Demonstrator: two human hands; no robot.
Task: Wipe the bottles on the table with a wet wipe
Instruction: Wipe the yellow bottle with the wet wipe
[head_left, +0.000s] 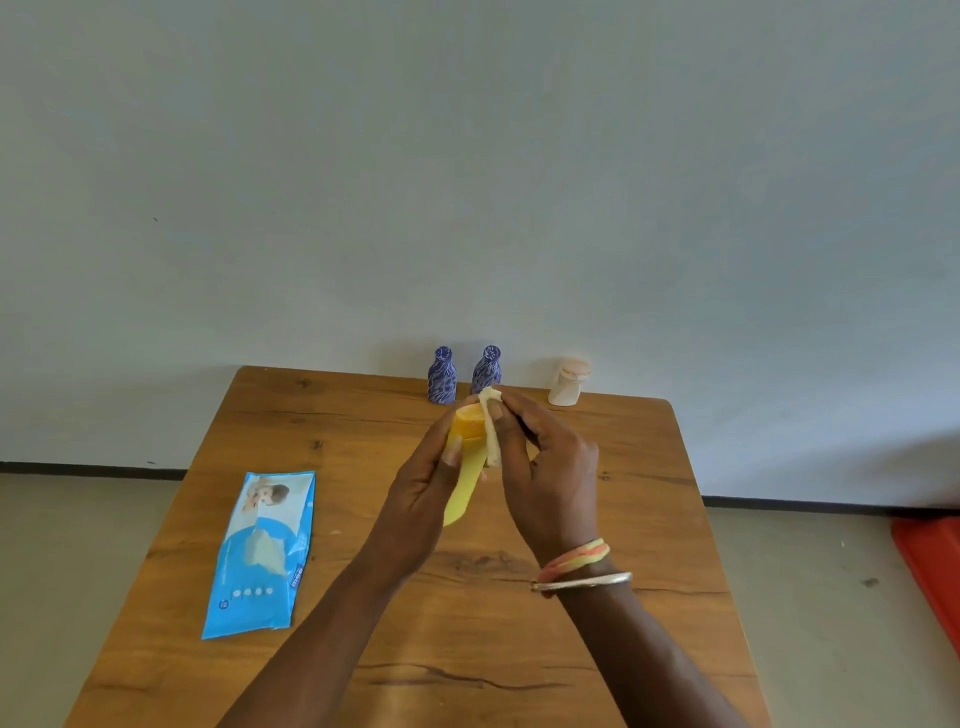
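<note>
Yellow bottle (464, 467) held up over the middle of the tabletop (363, 649), clear of the wood, long axis running from near-low to far-high, cap end pointing away toward the wall. Left hand (421, 499) wrapped round the left flank of the body, grip closed on it, thumb lying along the upper side near the cap. Wipe (491, 426) folded into a pad and pressed against the right side of the cap end, pinched there by the right hand (545, 467), grip narrow on the cloth. So: wipe to the right of the bottle and at its far end; the unwiped length lies nearer, down toward the base. Judged next stroke: slide along the axis toward the near end, or a turn of the bottle inside the left grip to bring the hidden flank round. Right hand the nearer to that work.

Beyond, at the far edge against the wall: two blue bottles (442, 382) (487, 369) upright just beside each other, the right one directly behind the wipe; a pale bottle (566, 382) apart to the right. Not in contact with the hands, though close behind, so little room for a push farther away. Wipe pack (262, 553) flat at near left, well apart. Bare wood beneath and near right, plenty of room there.
</note>
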